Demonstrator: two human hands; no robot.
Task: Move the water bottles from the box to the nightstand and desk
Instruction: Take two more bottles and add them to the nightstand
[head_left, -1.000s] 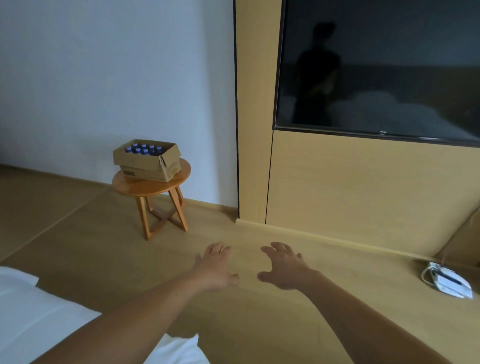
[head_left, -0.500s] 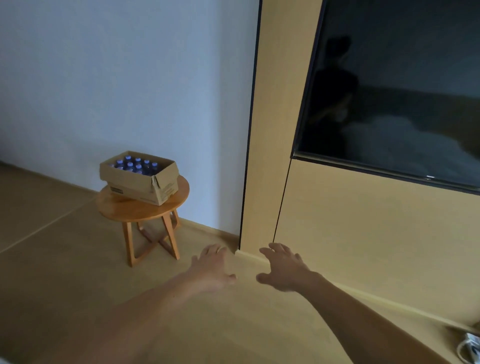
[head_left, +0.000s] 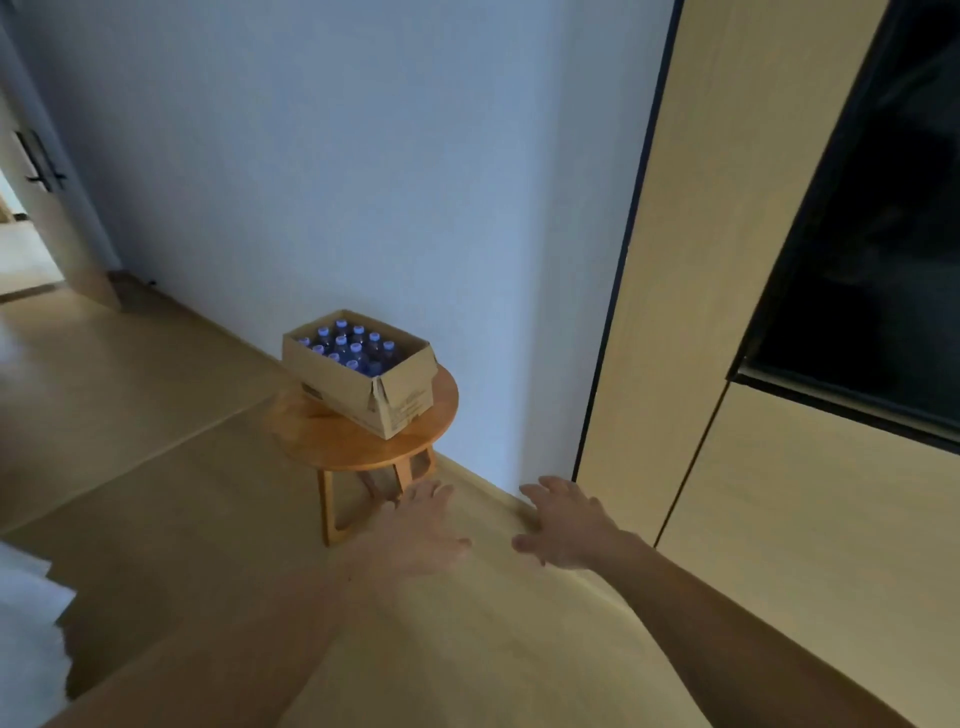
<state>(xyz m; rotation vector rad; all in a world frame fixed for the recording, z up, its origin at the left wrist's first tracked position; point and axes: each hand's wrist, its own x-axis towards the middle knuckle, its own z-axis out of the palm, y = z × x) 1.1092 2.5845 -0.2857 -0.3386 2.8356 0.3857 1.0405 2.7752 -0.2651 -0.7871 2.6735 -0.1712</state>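
While two hands (head_left: 421, 525) (head_left: 566, 525) hover, one box (head_left: 337, 387) (bottles (head_left: 340, 340) inside)

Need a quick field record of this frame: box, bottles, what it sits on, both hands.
box: cardboard box, top open, sitting on the table
bottles: blue-capped bottles standing upright inside the box
support: small round wooden table, next to the wall
left hand: open, fingers spread, holding nothing, low in front of the table
right hand: open, holding nothing, over the floor to the right of the table
task state: no bottle picked up yet
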